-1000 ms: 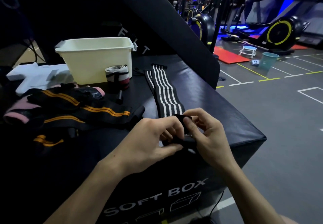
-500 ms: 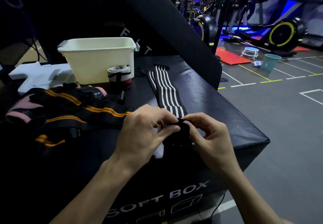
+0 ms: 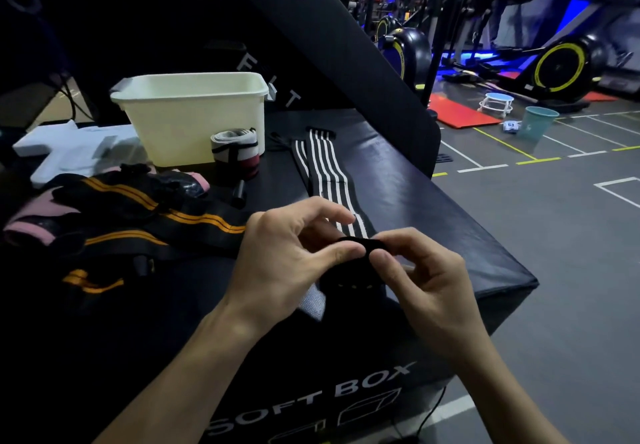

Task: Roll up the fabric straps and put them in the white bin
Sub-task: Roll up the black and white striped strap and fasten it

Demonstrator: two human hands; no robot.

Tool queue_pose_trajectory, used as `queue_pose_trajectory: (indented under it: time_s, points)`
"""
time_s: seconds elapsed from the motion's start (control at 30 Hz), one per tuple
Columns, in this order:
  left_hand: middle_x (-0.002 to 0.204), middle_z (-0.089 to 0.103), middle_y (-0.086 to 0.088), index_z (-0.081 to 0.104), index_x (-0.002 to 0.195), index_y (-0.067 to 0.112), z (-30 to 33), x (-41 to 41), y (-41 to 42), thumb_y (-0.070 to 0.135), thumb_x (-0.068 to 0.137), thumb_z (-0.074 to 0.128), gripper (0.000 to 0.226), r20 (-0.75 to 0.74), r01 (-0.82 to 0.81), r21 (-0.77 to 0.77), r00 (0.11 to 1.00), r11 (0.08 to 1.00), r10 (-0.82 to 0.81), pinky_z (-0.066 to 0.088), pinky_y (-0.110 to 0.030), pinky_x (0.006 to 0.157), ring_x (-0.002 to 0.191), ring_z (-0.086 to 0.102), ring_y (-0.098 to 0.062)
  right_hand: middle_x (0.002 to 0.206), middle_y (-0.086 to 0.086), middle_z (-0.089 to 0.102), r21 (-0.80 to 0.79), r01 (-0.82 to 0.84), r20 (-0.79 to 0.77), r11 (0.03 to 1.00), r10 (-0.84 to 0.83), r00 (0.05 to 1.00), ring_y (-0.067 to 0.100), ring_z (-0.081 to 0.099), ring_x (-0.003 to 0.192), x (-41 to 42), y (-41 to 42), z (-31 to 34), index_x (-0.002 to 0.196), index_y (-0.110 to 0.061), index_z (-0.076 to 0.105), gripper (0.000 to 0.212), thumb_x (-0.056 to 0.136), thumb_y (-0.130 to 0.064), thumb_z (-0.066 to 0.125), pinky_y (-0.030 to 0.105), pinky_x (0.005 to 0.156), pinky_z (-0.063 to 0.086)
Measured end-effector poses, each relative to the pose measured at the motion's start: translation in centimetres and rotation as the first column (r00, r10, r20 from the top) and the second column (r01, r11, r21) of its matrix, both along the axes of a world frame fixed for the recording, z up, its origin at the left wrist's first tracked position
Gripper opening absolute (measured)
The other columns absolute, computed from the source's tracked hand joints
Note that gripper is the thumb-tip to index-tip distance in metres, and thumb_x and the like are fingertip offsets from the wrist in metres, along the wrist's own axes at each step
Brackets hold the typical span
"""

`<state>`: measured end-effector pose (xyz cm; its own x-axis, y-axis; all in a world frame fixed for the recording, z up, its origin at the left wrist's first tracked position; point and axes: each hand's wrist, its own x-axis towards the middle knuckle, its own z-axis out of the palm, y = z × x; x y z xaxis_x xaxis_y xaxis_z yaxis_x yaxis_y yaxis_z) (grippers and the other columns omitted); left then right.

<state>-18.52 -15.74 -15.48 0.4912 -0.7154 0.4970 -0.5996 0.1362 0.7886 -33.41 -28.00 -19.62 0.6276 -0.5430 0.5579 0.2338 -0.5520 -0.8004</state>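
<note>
Striped strap [image 3: 329, 180]: laid flat on the tabletop [image 3: 433, 201], long axis running from the white bin [image 3: 194, 114] toward the hands. Near end, flat a second ago, now wound into a small roll [image 3: 356, 263]; rolling judged barely begun. Roll pinched in the grip of left hand [image 3: 287, 256] and right hand [image 3: 426, 277].

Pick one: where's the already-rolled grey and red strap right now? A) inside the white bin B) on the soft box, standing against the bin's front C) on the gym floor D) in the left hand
B: the rolled strap stands on the soft box just in front of the white bin, outside it, while both hands work the black-and-white striped strap.
</note>
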Motion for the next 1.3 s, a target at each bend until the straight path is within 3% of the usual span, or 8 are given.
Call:
queue_pose_trajectory:
  time_s: [0.4, 0.47, 0.67, 0.83, 0.93, 1.03, 1.17, 1.3]
  points:
    - [0.080, 0.079, 0.000, 0.082, 0.086, 0.014, -0.3, -0.1, -0.7, 0.019, 0.068, 0.089, 0.020, -0.205, 0.191, 0.007, 0.961, 0.982, -0.186, 0.059, -0.024, 0.074, 0.077, 0.077, -0.016, 0.093, 0.002, 0.075, 0.112, 0.007, 0.079, 0.994, -0.016, 0.997, 0.024, 0.073, 0.093, -0.8, -0.9, -0.4, 0.097, -0.021, 0.073, 0.008, 0.093, -0.026, 0.068, 0.042, 0.087, 0.056]
    - [0.079, 0.079, 0.000, 0.082, 0.084, 0.012, -0.4, -0.6, -0.9, 0.016, 0.068, 0.089, 0.018, -0.226, 0.200, -0.022, 0.953, 0.980, -0.200, 0.057, -0.021, 0.072, 0.074, 0.076, -0.013, 0.098, 0.007, 0.076, 0.158, -0.036, 0.112, 0.987, 0.018, 0.994, 0.023, 0.073, 0.098, -0.9, -0.9, -0.3, 0.098, -0.012, 0.073, 0.010, 0.094, -0.019, 0.066, 0.038, 0.089, 0.057]
    - [0.083, 0.079, -0.008, 0.081, 0.089, 0.006, 0.4, 0.0, -1.5, 0.009, 0.077, 0.084, 0.013, -0.251, 0.318, 0.079, 0.924, 0.945, -0.290, 0.059, -0.024, 0.074, 0.077, 0.075, -0.017, 0.082, 0.005, 0.070, 0.222, -0.050, 0.086, 0.974, 0.031, 0.996, 0.014, 0.066, 0.074, -0.8, -1.4, -0.7, 0.093, -0.012, 0.068, 0.007, 0.096, -0.017, 0.065, 0.026, 0.069, 0.052]
    - [0.086, 0.077, -0.019, 0.077, 0.092, 0.004, 1.7, 6.6, -6.4, 0.010, 0.093, 0.075, 0.007, -0.136, 0.035, 0.229, 0.991, 0.973, -0.003, 0.063, -0.031, 0.071, 0.071, 0.072, -0.016, 0.078, 0.001, 0.071, 0.287, -0.028, 0.056, 0.958, 0.012, 0.998, 0.009, 0.065, 0.071, -0.3, -1.5, -0.7, 0.091, -0.007, 0.068, 0.011, 0.092, -0.018, 0.065, 0.021, 0.066, 0.052]
    - [0.093, 0.077, -0.017, 0.075, 0.094, 0.010, 0.7, 10.5, -11.2, 0.027, 0.098, 0.069, 0.018, -0.047, -0.138, 0.459, 0.983, 0.877, 0.179, 0.065, -0.040, 0.076, 0.072, 0.073, -0.018, 0.078, 0.005, 0.072, 0.332, -0.014, 0.010, 0.943, 0.011, 1.000, 0.012, 0.065, 0.071, -0.1, -1.7, -1.0, 0.090, -0.006, 0.069, 0.006, 0.095, -0.009, 0.067, 0.024, 0.066, 0.054]
    - [0.092, 0.075, -0.013, 0.072, 0.099, 0.001, -0.7, 11.9, -14.2, 0.046, 0.092, 0.072, 0.046, -0.068, -0.208, 0.616, 0.947, 0.760, 0.313, 0.066, -0.043, 0.071, 0.066, 0.070, -0.022, 0.081, 0.015, 0.072, 0.338, -0.007, -0.019, 0.941, 0.014, 1.000, 0.014, 0.066, 0.071, 0.0, -1.9, -0.9, 0.089, -0.004, 0.070, 0.007, 0.095, -0.007, 0.067, 0.027, 0.067, 0.055]
    - [0.092, 0.071, -0.006, 0.062, 0.087, 0.012, -1.3, 11.9, -16.1, 0.058, 0.083, 0.076, 0.048, 0.061, -0.352, 0.631, 0.911, 0.691, 0.408, 0.065, -0.036, 0.070, 0.071, 0.072, -0.020, 0.078, 0.012, 0.072, 0.373, -0.032, -0.045, 0.927, 0.052, 0.998, 0.012, 0.066, 0.071, -0.1, -2.2, -1.0, 0.089, -0.005, 0.071, 0.007, 0.094, -0.009, 0.069, 0.023, 0.066, 0.055]
    - [0.105, 0.075, -0.014, 0.073, 0.099, 0.011, -2.0, 12.4, -16.9, 0.035, 0.080, 0.086, 0.033, -0.095, -0.307, 0.615, 0.885, 0.726, 0.455, 0.056, -0.029, 0.056, 0.071, 0.066, -0.020, 0.078, 0.005, 0.072, 0.426, -0.060, -0.059, 0.903, 0.094, 0.994, 0.013, 0.067, 0.071, 0.0, -2.5, -1.1, 0.090, -0.003, 0.070, 0.008, 0.094, -0.010, 0.069, 0.022, 0.064, 0.054]
